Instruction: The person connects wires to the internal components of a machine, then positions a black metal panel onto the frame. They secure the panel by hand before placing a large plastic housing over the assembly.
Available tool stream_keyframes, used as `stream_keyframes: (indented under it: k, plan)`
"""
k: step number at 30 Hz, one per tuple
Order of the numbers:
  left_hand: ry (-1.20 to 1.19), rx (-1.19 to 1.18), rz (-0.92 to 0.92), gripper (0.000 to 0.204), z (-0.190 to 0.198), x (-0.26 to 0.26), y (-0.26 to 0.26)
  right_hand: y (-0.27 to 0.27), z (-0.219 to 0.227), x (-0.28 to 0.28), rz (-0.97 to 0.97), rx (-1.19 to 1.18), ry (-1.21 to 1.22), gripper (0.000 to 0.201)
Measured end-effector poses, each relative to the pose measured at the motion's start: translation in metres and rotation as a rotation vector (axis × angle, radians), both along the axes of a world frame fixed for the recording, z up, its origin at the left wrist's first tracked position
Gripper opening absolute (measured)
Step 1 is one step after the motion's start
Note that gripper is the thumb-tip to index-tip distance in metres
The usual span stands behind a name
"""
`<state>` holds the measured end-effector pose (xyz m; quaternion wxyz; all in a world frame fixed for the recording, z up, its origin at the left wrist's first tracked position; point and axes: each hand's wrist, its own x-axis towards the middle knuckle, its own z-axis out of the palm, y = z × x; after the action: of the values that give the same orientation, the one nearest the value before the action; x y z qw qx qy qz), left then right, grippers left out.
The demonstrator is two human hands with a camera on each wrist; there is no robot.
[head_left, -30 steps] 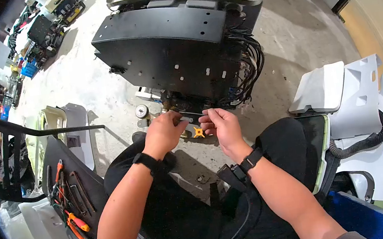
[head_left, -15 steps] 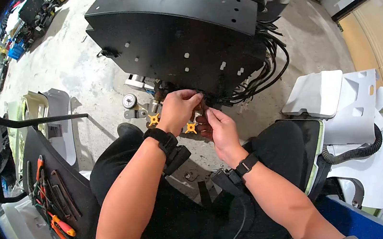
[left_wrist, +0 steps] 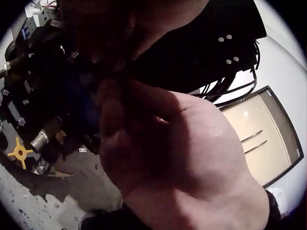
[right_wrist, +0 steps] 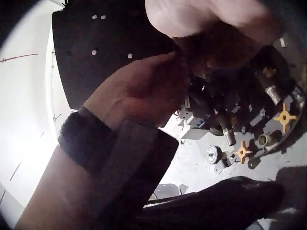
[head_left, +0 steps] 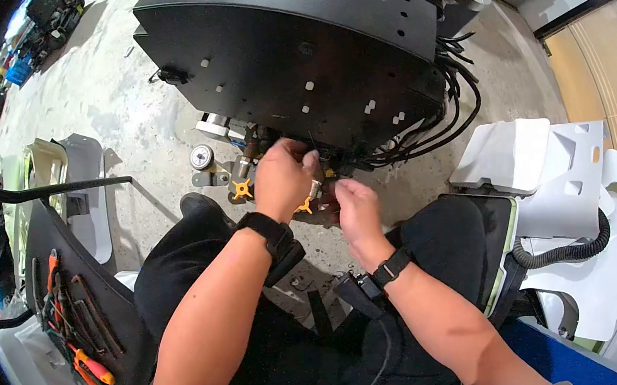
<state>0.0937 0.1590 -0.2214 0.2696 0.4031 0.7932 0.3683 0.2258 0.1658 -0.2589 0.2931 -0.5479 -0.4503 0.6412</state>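
While a pale, stained concrete floor [head_left: 130, 138] spread beneath the work and a cream-coloured cabinet [head_left: 612, 74] stood at the far right, the head view showed both forearms stretched forward. The left hand [head_left: 285, 180] bent over at the lower edge of a large black metal panel [head_left: 291, 62]; the right hand [head_left: 357, 205] was just beside it, a yellow four-armed knob [head_left: 306, 206] between them. In the left wrist view, deep shadow hid the left fingertips. In the right wrist view, the hands overlapped; whether either grasped anything, I could not tell.
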Motion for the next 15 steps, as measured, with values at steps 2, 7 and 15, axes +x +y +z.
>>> stream_keyframes:
  k: [2, 7, 15]
  plan:
    - [0.16, 0.074, 0.045, 0.022, 0.004, -0.004, -0.001, 0.009, 0.008, 0.006, 0.051, 0.166, -0.142, 0.024]
    - [0.458, 0.406, -0.442, 0.019, 0.019, -0.01, -0.007, 0.027, 0.038, 0.004, 0.181, 0.453, -0.293, 0.021]
    - [0.092, 0.035, -0.206, 0.021, 0.013, -0.013, -0.005, 0.023, 0.029, -0.003, 0.129, 0.297, -0.099, 0.027]
